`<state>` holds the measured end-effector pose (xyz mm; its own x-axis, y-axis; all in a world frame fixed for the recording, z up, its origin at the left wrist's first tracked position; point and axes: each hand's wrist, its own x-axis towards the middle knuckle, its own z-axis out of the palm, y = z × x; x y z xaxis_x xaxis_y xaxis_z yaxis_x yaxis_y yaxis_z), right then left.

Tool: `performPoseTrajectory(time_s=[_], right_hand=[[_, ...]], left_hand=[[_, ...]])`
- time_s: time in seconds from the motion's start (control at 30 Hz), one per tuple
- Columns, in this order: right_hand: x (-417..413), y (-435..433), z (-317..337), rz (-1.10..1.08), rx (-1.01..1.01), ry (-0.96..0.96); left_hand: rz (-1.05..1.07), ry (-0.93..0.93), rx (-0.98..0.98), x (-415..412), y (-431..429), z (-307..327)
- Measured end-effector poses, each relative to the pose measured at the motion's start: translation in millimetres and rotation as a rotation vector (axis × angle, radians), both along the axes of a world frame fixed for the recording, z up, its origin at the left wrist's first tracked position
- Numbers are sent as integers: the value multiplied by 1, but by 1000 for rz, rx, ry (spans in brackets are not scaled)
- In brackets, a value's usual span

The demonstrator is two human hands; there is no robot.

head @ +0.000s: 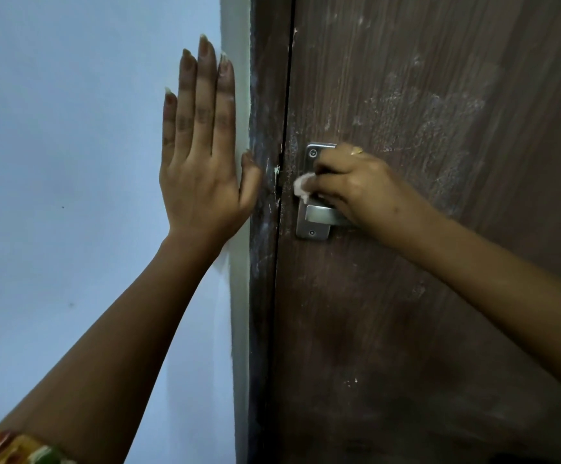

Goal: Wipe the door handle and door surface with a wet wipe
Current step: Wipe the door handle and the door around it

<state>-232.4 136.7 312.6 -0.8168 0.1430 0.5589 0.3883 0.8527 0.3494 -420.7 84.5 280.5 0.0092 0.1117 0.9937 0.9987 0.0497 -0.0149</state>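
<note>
A dark brown wooden door (423,313) fills the right side, streaked with whitish smears above the handle. Its silver handle plate (313,226) sits near the door's left edge. My right hand (362,185) is closed over the upper part of the plate, pressing a crumpled white wet wipe (302,186) against the metal; only a small wad of the wipe shows at the fingertips. The lever is mostly hidden under this hand. My left hand (202,162) lies flat on the pale wall with fingers spread upward, thumb touching the door frame (265,262).
A pale blue-white wall (71,195) takes up the left half. The dark door frame between wall and door carries white paint flecks. A patterned sleeve (11,448) shows at the bottom left corner.
</note>
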Motion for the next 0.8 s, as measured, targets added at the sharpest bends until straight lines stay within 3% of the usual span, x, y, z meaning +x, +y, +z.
performPoseTrajectory(time_s=[0.13,0.23,0.43,0.63,0.8], right_hand=[[16,6,17,-15,-36,-66],[10,-3,10,-64,-35,104],[-11,-14,-4,-16,-348,322],[15,-23,-32,-49,-72,172],[66,-14,-48,-104,36,352]], left_hand=[[-10,-2,-5,0,1,0],[-5,-2,-2,0,0,0],[2,6,-11,1,-2,0],[8,-1,-1,0,-1,0],[5,2,-2,2,-1,0]])
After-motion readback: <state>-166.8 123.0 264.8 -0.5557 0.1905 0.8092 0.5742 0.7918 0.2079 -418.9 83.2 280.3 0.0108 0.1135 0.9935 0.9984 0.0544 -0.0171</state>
